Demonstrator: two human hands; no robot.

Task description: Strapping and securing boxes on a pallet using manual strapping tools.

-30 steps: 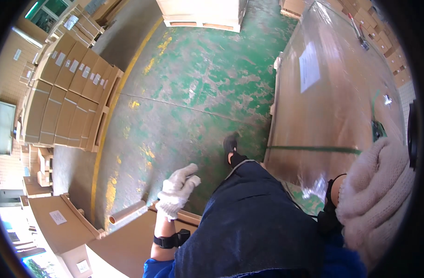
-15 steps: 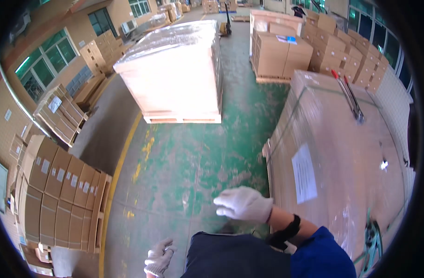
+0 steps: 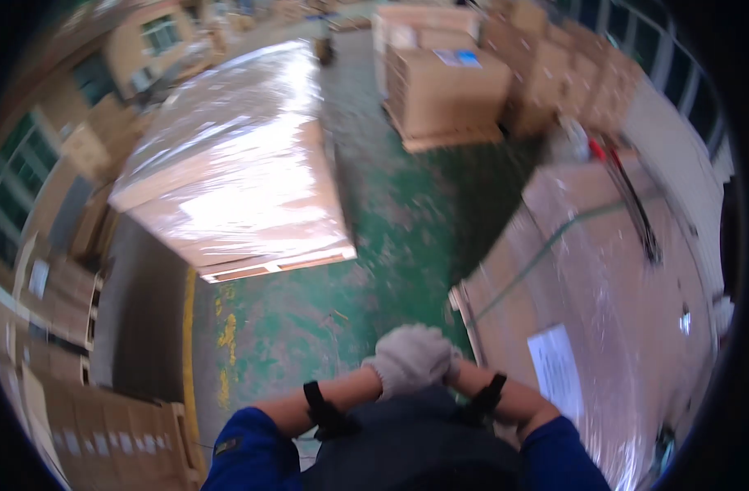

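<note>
My two hands, both in white knit gloves, meet in front of my chest just above my dark trousers. My left hand [image 3: 407,360] is curled over my right hand [image 3: 455,364], which is mostly hidden behind it. Each wrist wears a black band below a blue sleeve. Neither hand holds any object that I can see. The nearest thing is a film-wrapped pallet load [image 3: 612,278] immediately to the right, with a white paper label [image 3: 559,370] and a green strap [image 3: 546,245] across its top.
A larger film-wrapped pallet load [image 3: 235,180] stands ahead on the left across the green floor [image 3: 391,221]. Stacked cardboard cartons [image 3: 448,82] stand further back, and flat cartons [image 3: 104,434] line the lower left. A yellow floor line [image 3: 190,344] runs along the left. A long dark tool [image 3: 636,204] lies on the right load.
The view has tilted up and swung. My left hand rose from beside my leg and my right hand came inward, so both now meet in front of my body.
</note>
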